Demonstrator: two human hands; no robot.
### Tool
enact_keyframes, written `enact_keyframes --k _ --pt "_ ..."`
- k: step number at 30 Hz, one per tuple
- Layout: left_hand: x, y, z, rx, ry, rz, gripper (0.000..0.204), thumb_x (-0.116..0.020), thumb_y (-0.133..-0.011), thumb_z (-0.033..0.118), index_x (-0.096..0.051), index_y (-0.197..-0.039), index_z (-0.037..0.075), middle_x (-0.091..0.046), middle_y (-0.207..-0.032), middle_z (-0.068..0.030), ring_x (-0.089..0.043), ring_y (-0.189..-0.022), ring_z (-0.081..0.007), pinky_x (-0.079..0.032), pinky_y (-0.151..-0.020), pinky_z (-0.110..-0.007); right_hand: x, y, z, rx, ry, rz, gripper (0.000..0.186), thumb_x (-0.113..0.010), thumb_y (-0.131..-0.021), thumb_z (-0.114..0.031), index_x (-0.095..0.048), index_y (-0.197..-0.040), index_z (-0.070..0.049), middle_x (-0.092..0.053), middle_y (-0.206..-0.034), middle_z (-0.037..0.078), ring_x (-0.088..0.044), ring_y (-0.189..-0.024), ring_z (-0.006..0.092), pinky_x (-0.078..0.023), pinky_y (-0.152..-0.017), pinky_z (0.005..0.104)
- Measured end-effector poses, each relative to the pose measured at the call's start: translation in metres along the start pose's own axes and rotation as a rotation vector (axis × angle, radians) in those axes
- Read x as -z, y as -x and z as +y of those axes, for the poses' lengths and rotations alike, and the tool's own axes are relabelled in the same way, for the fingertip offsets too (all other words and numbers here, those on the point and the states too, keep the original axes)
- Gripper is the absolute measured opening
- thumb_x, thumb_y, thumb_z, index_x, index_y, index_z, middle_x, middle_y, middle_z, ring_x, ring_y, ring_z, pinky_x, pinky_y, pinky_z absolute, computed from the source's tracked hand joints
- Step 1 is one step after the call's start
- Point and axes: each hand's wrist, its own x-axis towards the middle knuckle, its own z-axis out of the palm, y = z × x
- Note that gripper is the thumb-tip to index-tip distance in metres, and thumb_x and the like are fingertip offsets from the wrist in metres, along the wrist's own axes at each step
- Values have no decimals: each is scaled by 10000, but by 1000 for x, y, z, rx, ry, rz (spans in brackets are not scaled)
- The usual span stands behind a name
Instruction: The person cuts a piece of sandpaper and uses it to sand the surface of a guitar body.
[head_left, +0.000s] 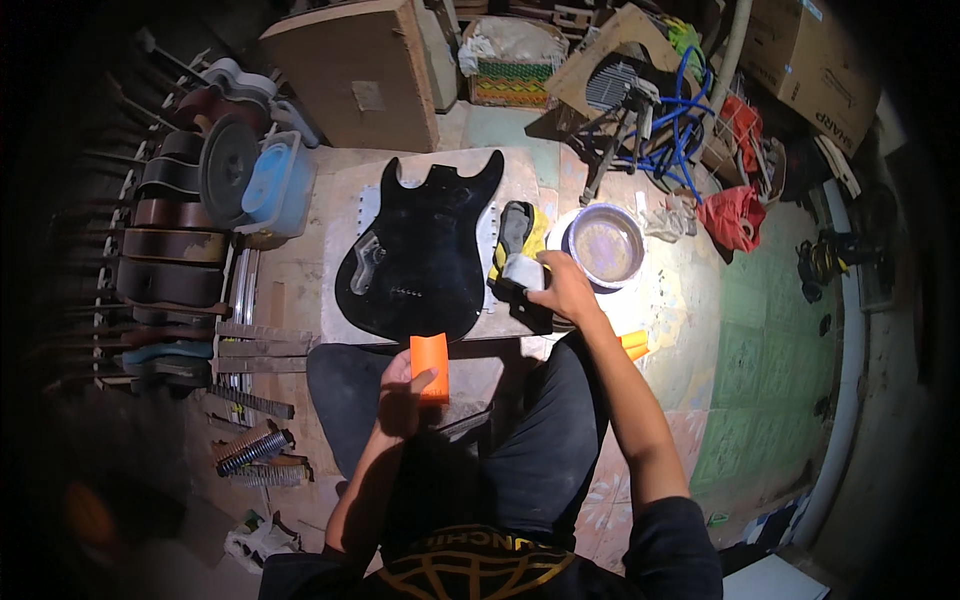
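Observation:
My left hand [400, 385] holds an orange curved pad [429, 368] below the guitar body. My right hand [560, 295] reaches forward and grips a whitish block [523, 272] on or just above a black-and-yellow tool [515, 227], whose lower part it partly hides. A glossy black electric guitar body [418, 240], with an open cavity at its left, lies face up on a low board [340, 325] before my knees. Right of my right hand is a round purple-rimmed bowl [606, 247] with murky contents. More orange pieces [633, 344] lie beside my right forearm.
Guitar bodies [168, 260], a lidded blue bin [268, 180] and metal strips [260, 364] line the left. A cardboard panel [350, 70] and basket [510, 80] stand behind. At back right are a tool with blue hose [680, 120], red bags [730, 215] and a large box [810, 60].

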Motion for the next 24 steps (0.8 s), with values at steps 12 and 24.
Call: enact_keyframes --k 12,24 --pt "-37 27 42 -129 -41 -113 618 -623 -894 -102 -435 -1480 -49 -692 -1256 -166 -684 -1142 -199 -527 -1005 -333 24 114 -96 -365 -1742 -339 843 -678 -938 -597 -434 -1515 -33 -628 -1077 65 -636 -927 193 -552 -781 364" --pt "-41 72 36 -69 -217 -292 502 -473 -957 -83 -547 -1453 -62 -698 -1269 -127 -707 -1095 -177 -555 -956 -285 -12 178 -181 268 -256 327 549 -818 -817 -153 -490 -1230 0 -561 -1180 237 -566 -1075 437 -468 -942 493"
